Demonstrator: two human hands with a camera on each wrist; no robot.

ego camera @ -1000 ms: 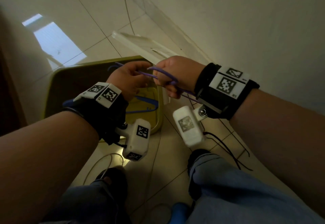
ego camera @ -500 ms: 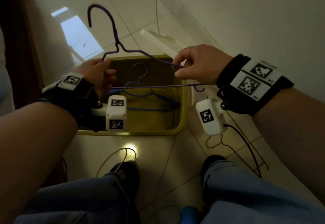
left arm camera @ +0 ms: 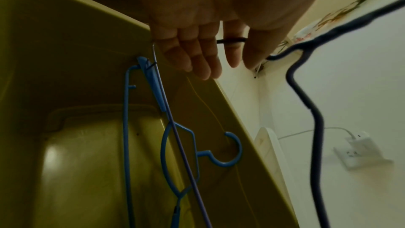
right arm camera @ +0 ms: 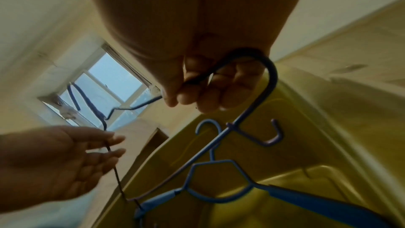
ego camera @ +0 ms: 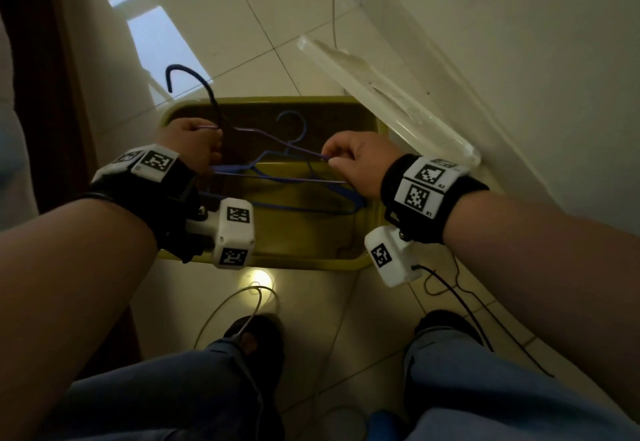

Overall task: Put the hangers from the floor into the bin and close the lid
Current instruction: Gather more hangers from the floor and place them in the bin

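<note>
A thin purple wire hanger hangs level over the open olive-green bin, its dark hook sticking up past the bin's far left rim. My left hand pinches the hanger's left end between thumb and fingers. My right hand curls round the bend at its right end. A blue plastic hanger lies inside the bin, right under the purple one. The translucent lid leans against the wall beside the bin.
The wall runs close along the right. Something dark and wooden stands at the left edge. Thin cables trail over the tiles between the bin and my feet. A wall socket holds a plugged-in charger.
My hands moved apart from a close grip, spreading along the purple hanger. The hanger then came down from hook-high above the bin to just over its opening.
</note>
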